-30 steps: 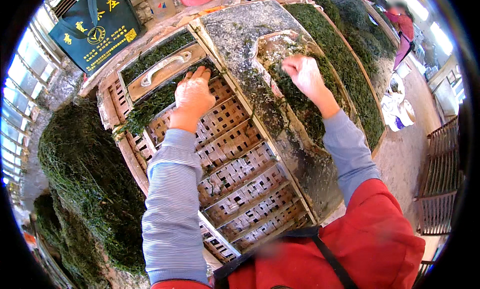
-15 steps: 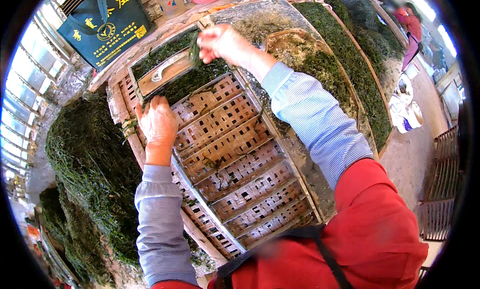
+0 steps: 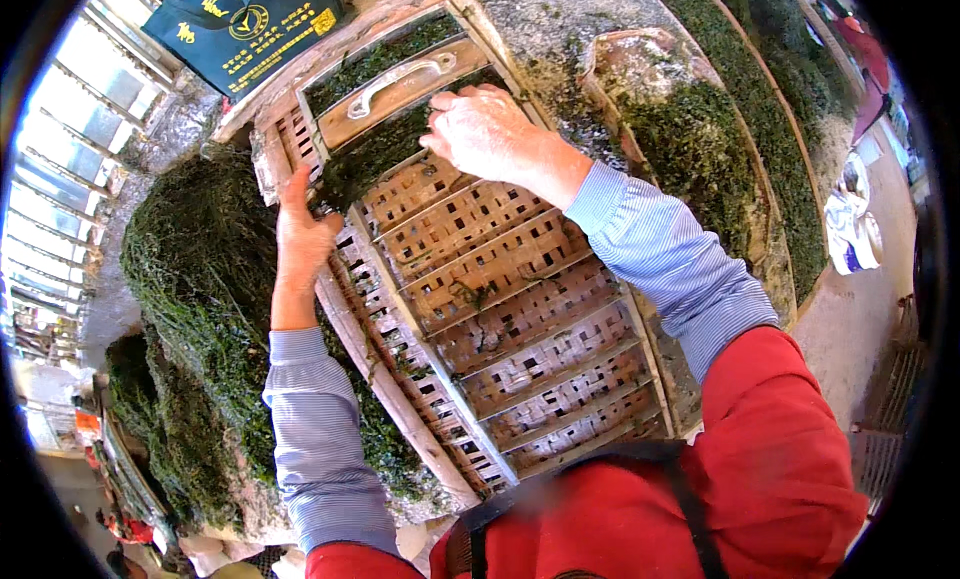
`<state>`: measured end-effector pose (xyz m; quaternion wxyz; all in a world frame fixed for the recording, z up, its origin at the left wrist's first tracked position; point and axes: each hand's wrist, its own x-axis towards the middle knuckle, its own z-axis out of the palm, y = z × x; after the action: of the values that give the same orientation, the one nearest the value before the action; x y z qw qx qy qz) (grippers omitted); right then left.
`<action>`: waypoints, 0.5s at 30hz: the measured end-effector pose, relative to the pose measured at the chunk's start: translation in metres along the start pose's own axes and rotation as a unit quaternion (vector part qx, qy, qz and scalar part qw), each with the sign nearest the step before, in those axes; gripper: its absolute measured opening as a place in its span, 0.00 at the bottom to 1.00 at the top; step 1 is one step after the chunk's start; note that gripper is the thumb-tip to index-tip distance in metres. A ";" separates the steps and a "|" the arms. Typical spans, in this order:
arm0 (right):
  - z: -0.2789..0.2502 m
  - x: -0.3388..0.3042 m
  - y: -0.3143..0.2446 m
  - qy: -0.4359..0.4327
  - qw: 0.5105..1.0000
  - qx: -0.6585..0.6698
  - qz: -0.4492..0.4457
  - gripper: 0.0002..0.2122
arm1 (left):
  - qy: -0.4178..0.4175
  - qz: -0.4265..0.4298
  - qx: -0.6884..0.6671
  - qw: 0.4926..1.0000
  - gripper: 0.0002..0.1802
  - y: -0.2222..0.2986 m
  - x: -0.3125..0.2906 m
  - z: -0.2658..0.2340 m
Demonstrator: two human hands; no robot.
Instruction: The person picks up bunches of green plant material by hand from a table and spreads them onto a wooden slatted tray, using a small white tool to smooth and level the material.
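A slatted wooden frame [image 3: 430, 341] lies over a woven bamboo tray [image 3: 520, 314]. Dark green leaves [image 3: 375, 169] fill its far end. On them rests a wooden board [image 3: 345, 127] with a pale curved handle [image 3: 400, 82]. My right hand [image 3: 490, 139], its fingers curled in, is at the right part of the leaf strip just below the board; whatever its fingertips hold is hidden. At the frame's left rail, by the left end of the leaves, my left hand [image 3: 303, 237] has its thumb and index finger apart and holds nothing visible.
Large heaps of green leafy stems [image 3: 200, 279] stand at the left. More leaves lie in a shallow tray [image 3: 690, 129] and long beds [image 3: 745, 99] on the right. A dark green bag [image 3: 250, 39] stands beyond the frame. A person [image 3: 868, 64] is at the far right.
My right hand has come down from above the frame's far corner to the leaves below the board. My left hand has shifted to the left rail, its fingers spreading. The view has shifted.
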<state>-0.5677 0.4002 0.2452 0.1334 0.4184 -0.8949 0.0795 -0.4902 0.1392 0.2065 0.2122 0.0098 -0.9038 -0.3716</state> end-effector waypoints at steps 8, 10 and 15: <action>0.041 0.030 -0.047 -0.021 0.991 0.064 -0.115 0.25 | -0.015 0.078 0.139 0.987 0.29 -0.017 0.020 0.014; 0.042 0.034 -0.053 -0.053 0.991 0.078 -0.093 0.25 | -0.024 0.073 0.119 0.990 0.25 -0.012 0.025 0.007; 0.057 0.038 -0.051 -0.051 0.990 0.114 -0.061 0.22 | -0.148 -0.003 0.267 0.952 0.16 0.040 0.064 0.002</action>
<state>-0.5618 0.3253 0.2039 0.0432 0.4885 -0.8583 0.1513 -0.5433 0.1588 0.2562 0.0644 0.0138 -0.9912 -0.1151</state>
